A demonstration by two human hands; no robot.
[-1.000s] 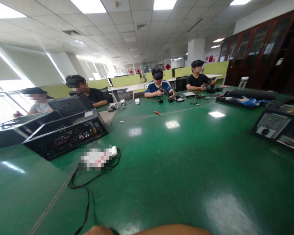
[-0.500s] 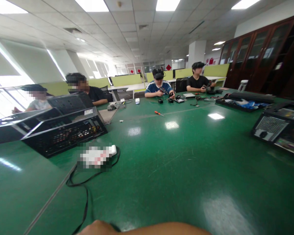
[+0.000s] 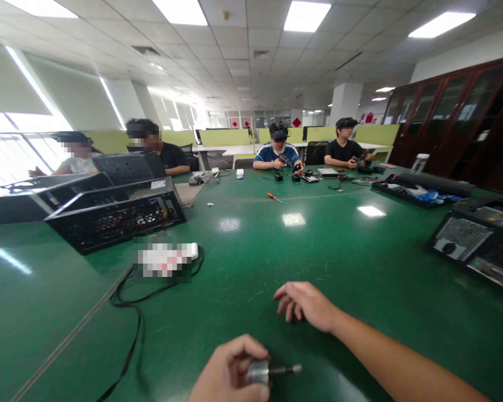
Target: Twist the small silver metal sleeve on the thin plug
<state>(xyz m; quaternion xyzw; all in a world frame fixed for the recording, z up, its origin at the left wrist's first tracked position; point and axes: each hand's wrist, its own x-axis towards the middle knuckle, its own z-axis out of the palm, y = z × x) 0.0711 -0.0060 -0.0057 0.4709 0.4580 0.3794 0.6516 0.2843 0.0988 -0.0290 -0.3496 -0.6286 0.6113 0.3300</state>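
Note:
At the bottom of the view my left hand is closed around a hole saw. It is a short silver metal cylinder, and its thin shank points right. My palm and fingers cover part of the cylinder. Farther forward and to the right, my right hand hovers over the green table. Its fingers are loosely curled and apart, with nothing in them. The two hands do not touch.
A blurred-out white item with a black cord lies left. Open computer cases stand at left and right. An orange screwdriver lies farther off. Several people sit across the table, near small parts and a black tray.
Both hands have come into clear view, the left with the hole saw. Before, only part of a hand and forearm showed at the bottom edge. The camera view has shifted slightly.

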